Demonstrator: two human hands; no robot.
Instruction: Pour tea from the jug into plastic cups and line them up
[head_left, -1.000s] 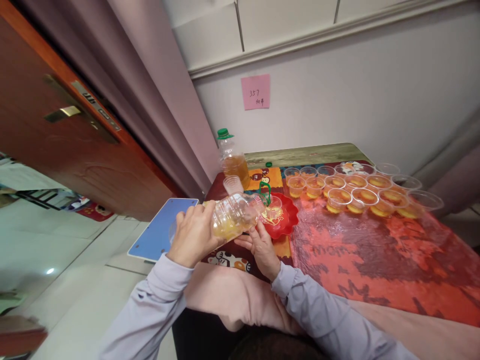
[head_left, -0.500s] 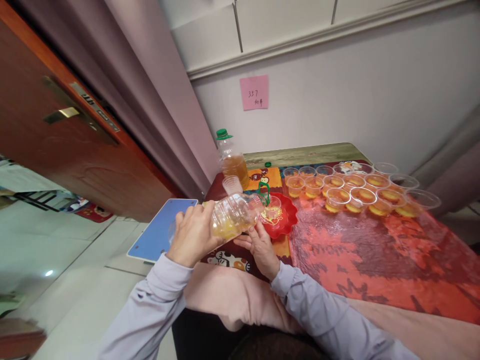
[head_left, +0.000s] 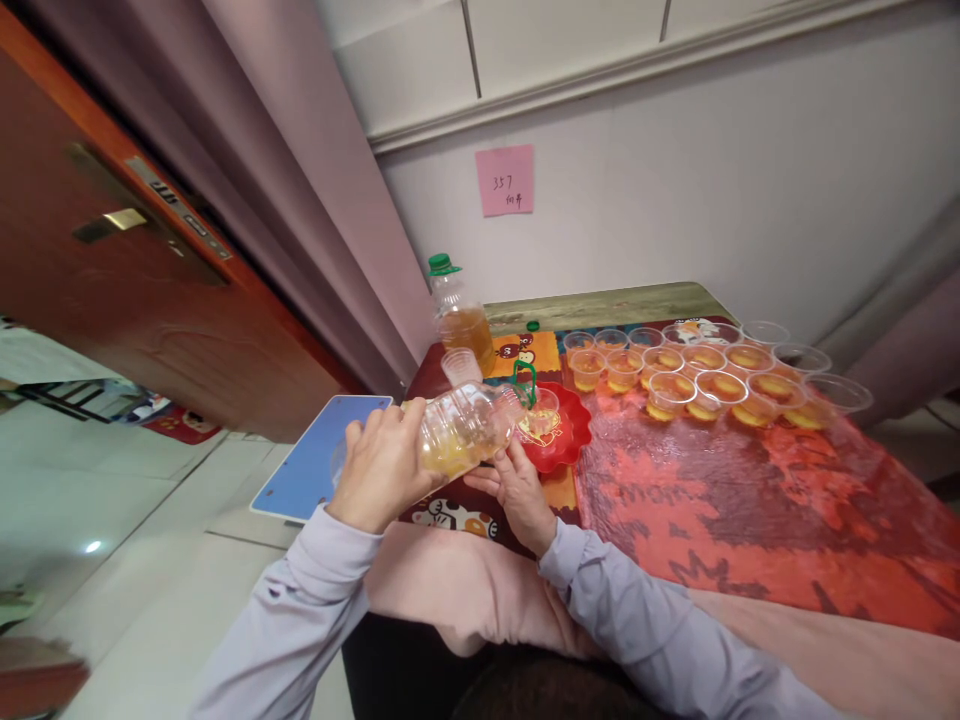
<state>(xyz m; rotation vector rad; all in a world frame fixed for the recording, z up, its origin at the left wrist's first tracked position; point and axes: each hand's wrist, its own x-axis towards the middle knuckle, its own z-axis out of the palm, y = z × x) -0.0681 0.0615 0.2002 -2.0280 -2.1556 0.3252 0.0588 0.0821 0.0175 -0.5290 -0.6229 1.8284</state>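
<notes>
Left hand point(head_left: 381, 465): clamped around tilted bottle point(head_left: 457, 440) | Right hand point(head_left: 521, 492): fingers parted, at bottle's neck | Location: neck beside clear cup point(head_left: 546, 405) in red tray point(head_left: 576, 440), above bench point(head_left: 622, 301) | Risk: slack neck support or steeper tilt could cause surge, spillage

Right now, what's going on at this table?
The left hand tips a clear plastic bottle with some yellow liquid inside, its neck supported by the right hand. The mouth is over a scalloped red plate holding a small clear plastic cup. Clear plastic cups of amber liquid stand grouped on the right; a larger green-capped clear bottle stands behind.
</notes>
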